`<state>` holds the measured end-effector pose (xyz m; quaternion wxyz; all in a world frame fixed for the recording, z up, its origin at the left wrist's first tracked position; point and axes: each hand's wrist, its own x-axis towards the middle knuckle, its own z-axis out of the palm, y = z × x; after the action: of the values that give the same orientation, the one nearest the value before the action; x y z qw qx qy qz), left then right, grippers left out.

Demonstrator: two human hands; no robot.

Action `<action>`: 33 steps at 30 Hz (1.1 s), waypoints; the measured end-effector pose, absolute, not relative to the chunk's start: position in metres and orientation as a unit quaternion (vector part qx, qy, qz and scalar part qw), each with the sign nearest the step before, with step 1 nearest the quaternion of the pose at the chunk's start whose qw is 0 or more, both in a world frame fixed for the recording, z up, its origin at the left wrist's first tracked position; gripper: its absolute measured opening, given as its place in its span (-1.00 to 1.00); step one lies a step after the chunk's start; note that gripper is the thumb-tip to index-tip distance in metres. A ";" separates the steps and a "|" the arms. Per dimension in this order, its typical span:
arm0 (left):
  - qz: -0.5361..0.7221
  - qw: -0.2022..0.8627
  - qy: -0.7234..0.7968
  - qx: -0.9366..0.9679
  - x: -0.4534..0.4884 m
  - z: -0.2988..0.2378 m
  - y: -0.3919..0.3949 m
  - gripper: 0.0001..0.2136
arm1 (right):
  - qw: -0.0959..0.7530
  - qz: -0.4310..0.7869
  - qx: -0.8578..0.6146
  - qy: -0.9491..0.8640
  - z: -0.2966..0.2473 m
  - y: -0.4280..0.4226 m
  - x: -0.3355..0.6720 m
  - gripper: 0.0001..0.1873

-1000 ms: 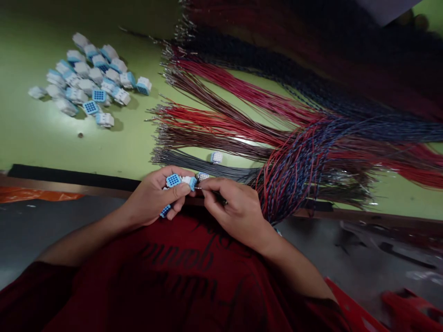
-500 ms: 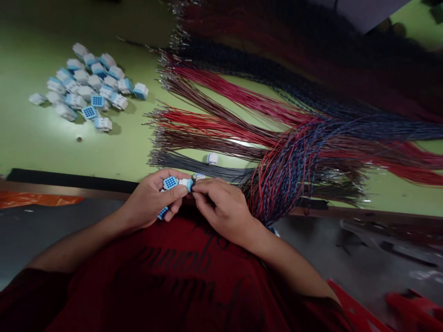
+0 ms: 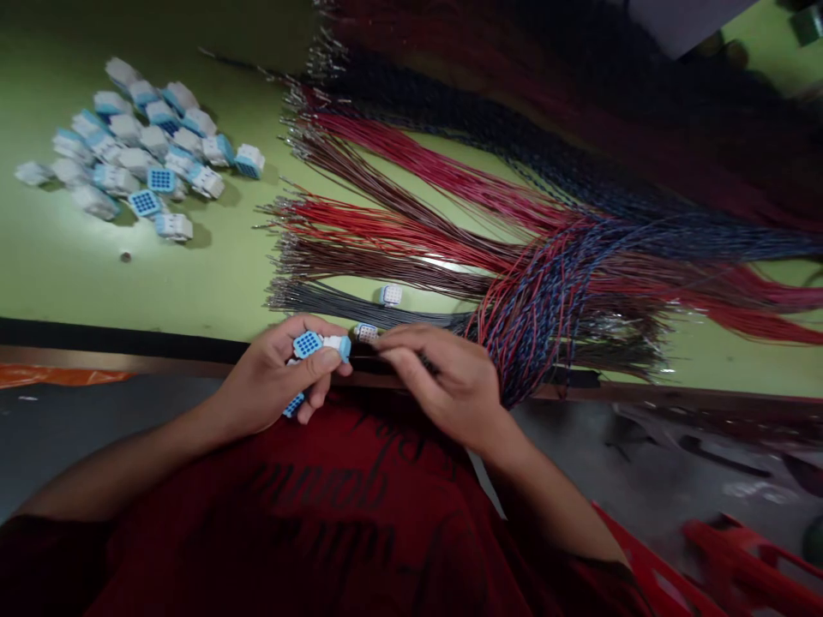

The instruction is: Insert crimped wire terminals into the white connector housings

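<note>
My left hand (image 3: 283, 368) is closed around several connector housings. Between thumb and forefinger sits a white-and-blue connector housing (image 3: 335, 346), and a blue-faced one (image 3: 308, 344) with a grid of holes lies beside it. Another blue face (image 3: 294, 404) peeks out below, under the fingers. My right hand (image 3: 443, 373) is a little to the right, thumb and forefinger pinched on a thin dark wire (image 3: 365, 356) that runs toward the housing in the left hand. Whether its tip sits in a hole cannot be seen. Just behind the fingertips is a pale-faced housing (image 3: 367, 332).
A pile of white-and-blue connector housings (image 3: 138, 158) lies at the left of the green table (image 3: 212, 283). Bundles of red (image 3: 360, 227), brown, grey and blue wires with metal tips stretch across the middle and right. One more housing (image 3: 390, 296) rests near the grey wires.
My right hand has drawn away to the right from the left hand's housing, and a stretch of wire now shows between them. The left hand keeps its hold on the housings.
</note>
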<state>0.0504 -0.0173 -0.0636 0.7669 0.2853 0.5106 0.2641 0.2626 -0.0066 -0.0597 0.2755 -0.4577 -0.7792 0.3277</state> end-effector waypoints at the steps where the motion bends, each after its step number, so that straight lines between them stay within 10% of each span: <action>1: 0.261 0.766 0.513 0.286 0.049 -0.064 -0.017 -0.69 | 0.254 0.286 -0.479 -0.790 -0.061 -0.003 0.266 -0.85; 6: 0.199 0.790 0.504 0.288 0.049 -0.062 -0.012 -0.57 | 0.139 0.086 -0.483 -0.860 -0.078 0.008 0.275 -0.79; 19: 0.212 0.806 0.484 0.266 0.043 -0.058 -0.010 -0.61 | 0.294 0.544 -0.373 -0.692 -0.027 0.010 0.242 -0.93; 33: 0.310 0.801 0.473 0.198 0.045 -0.063 -0.003 -0.70 | 0.299 0.393 -0.540 -0.681 -0.051 0.009 0.245 -0.90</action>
<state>0.0446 -0.0031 -0.0631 0.8005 0.1975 0.4732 0.3102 0.2453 0.0093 -0.0512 0.2992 -0.5404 -0.6813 0.3928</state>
